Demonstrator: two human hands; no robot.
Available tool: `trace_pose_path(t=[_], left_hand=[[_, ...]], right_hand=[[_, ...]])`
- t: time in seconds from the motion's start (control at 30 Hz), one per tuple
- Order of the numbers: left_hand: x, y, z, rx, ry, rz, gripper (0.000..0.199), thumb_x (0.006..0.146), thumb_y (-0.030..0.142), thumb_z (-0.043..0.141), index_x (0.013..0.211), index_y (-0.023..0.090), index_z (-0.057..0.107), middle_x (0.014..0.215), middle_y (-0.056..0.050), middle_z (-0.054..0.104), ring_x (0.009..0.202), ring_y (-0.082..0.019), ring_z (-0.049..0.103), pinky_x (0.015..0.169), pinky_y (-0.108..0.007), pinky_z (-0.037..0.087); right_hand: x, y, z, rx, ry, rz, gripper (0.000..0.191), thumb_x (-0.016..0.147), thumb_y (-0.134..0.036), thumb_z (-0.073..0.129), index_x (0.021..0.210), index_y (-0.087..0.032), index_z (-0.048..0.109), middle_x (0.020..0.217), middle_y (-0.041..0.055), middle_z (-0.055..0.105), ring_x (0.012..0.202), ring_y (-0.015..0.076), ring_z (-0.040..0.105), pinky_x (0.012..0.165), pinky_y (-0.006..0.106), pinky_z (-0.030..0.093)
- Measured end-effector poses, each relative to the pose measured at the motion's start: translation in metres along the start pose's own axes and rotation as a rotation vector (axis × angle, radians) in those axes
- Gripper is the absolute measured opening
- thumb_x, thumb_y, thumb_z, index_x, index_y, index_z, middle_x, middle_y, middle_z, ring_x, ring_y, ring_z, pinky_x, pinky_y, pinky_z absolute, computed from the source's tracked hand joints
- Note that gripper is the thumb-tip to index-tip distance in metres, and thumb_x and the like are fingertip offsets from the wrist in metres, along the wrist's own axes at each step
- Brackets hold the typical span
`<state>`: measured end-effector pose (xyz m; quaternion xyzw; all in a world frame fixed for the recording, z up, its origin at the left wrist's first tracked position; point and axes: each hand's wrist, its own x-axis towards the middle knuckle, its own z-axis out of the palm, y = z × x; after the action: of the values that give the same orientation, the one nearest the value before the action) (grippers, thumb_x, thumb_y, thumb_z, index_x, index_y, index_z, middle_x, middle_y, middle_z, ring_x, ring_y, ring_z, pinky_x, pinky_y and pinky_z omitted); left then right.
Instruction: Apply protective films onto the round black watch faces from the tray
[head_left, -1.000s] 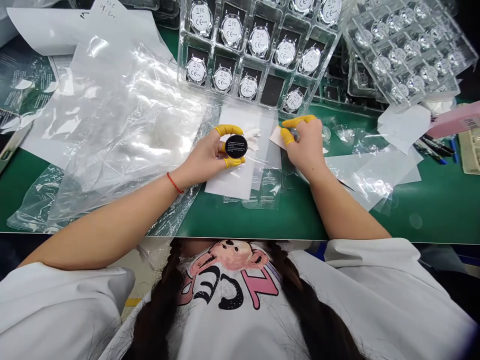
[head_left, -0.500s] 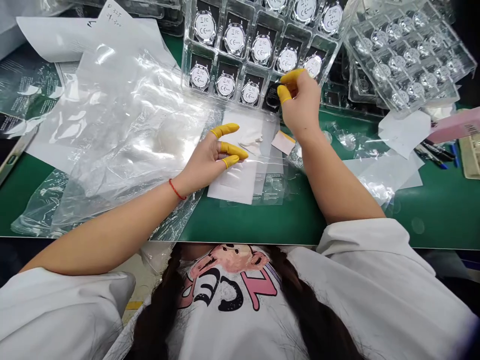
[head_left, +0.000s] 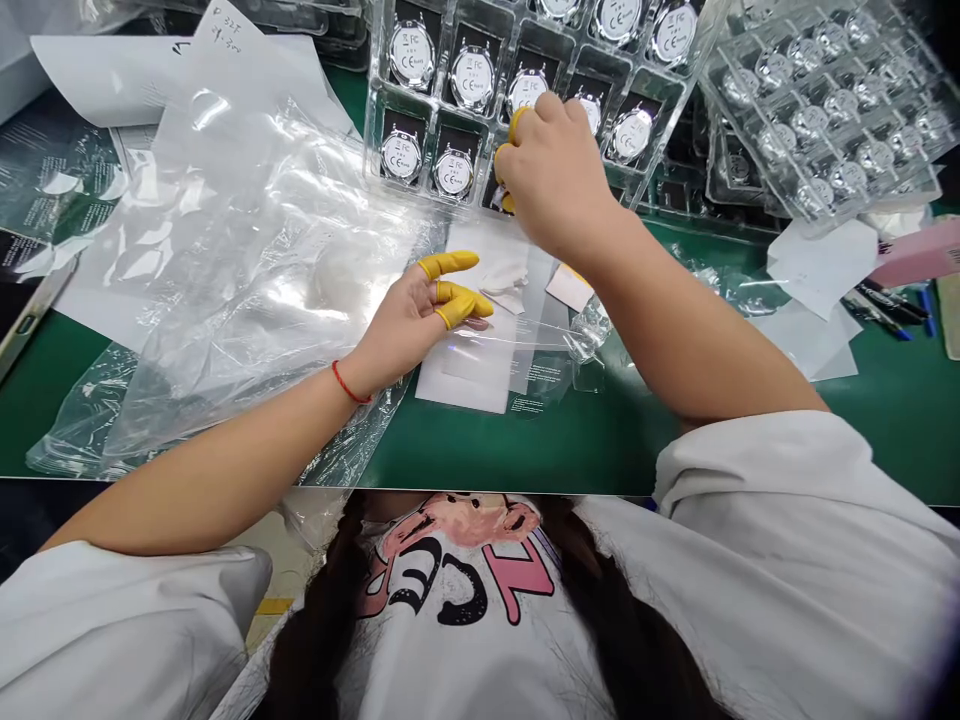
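Note:
My right hand (head_left: 555, 175), in yellow finger cots, reaches over the front row of a clear plastic tray (head_left: 433, 208). Its fingers curl down around a watch case (head_left: 498, 197) in the third compartment from the left, mostly hidden by the fingers. Beside it, two more watch cases (head_left: 453, 172) lie with printed silver backs up. The compartment to the right is covered by my hand. My left hand (head_left: 420, 310), also with yellow finger cots, hovers over white paper sheets (head_left: 469, 385) with index finger stretched out, thumb near the middle finger, holding nothing visible. A crumpled white scrap (head_left: 506, 285) lies beside it.
Clear plastic bags (head_left: 262, 260) and papers spread over the left of the green table (head_left: 510, 460). At the right, another tray of watch cases (head_left: 832, 120) sits tilted on a stack. Pens (head_left: 881, 310), a pink box (head_left: 919, 250) and film scraps lie below it.
My right hand has moved left from the dark-faced watch in the fourth compartment to the case in the third. My left thumb has drawn closer to the middle finger. The view has shifted slightly.

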<state>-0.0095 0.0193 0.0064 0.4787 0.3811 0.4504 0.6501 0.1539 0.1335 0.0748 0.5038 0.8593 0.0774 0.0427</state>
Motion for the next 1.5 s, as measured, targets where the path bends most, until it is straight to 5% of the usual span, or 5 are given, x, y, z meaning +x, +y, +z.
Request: trace_pose_path(t=[0.47, 0.77, 1.03, 1.23, 1.5], left_hand=[[-0.003, -0.021, -0.001, 0.286, -0.259, 0.151, 0.072, 0.075, 0.043, 0.080, 0.134, 0.028, 0.041, 0.123, -0.006, 0.062, 0.098, -0.019, 0.069, 0.082, -0.034, 0.060], [-0.004, -0.023, 0.002, 0.382, -0.235, 0.183, 0.065, 0.077, 0.041, 0.078, 0.129, 0.026, 0.044, 0.118, -0.006, 0.062, 0.094, -0.018, 0.069, 0.077, -0.032, 0.060], [-0.009, -0.021, 0.002, 0.323, -0.220, 0.144, 0.062, 0.077, 0.026, 0.074, 0.128, 0.027, 0.039, 0.095, 0.001, 0.064, 0.082, -0.016, 0.072, 0.073, -0.033, 0.063], [-0.010, -0.015, 0.004, 0.284, -0.238, 0.085, 0.059, 0.078, 0.031, 0.076, 0.123, 0.027, 0.038, 0.091, 0.002, 0.067, 0.086, -0.018, 0.075, 0.077, -0.036, 0.065], [-0.009, -0.010, 0.005, 0.281, -0.182, 0.007, 0.063, 0.074, 0.041, 0.081, 0.122, 0.028, 0.043, 0.083, 0.005, 0.067, 0.078, -0.018, 0.075, 0.070, -0.033, 0.064]], right_hand=[[-0.119, -0.020, 0.040, 1.098, 0.199, -0.049, 0.015, 0.087, -0.030, 0.062, 0.100, -0.022, 0.060, 0.097, 0.0011, 0.069, 0.081, 0.0146, 0.063, 0.077, 0.033, 0.052], [-0.130, -0.033, 0.035, 0.762, 0.477, -0.078, 0.007, 0.090, -0.021, 0.058, 0.090, -0.024, 0.065, 0.090, 0.0030, 0.068, 0.087, 0.0190, 0.061, 0.082, 0.041, 0.049], [-0.128, 0.095, 0.093, 0.384, 0.371, 0.831, 0.029, 0.054, -0.007, 0.084, 0.069, -0.020, 0.063, 0.079, 0.0096, 0.065, 0.084, 0.0250, 0.060, 0.084, 0.050, 0.045], [-0.088, 0.002, 0.083, 0.583, 0.322, -0.051, 0.020, 0.087, -0.025, 0.064, 0.106, -0.026, 0.070, 0.115, 0.0099, 0.067, 0.107, 0.0267, 0.060, 0.093, 0.048, 0.048], [-0.097, -0.022, 0.046, 0.740, 0.361, -0.028, 0.027, 0.100, -0.033, 0.046, 0.110, -0.027, 0.069, 0.105, 0.0071, 0.066, 0.102, 0.0229, 0.060, 0.094, 0.047, 0.050]])
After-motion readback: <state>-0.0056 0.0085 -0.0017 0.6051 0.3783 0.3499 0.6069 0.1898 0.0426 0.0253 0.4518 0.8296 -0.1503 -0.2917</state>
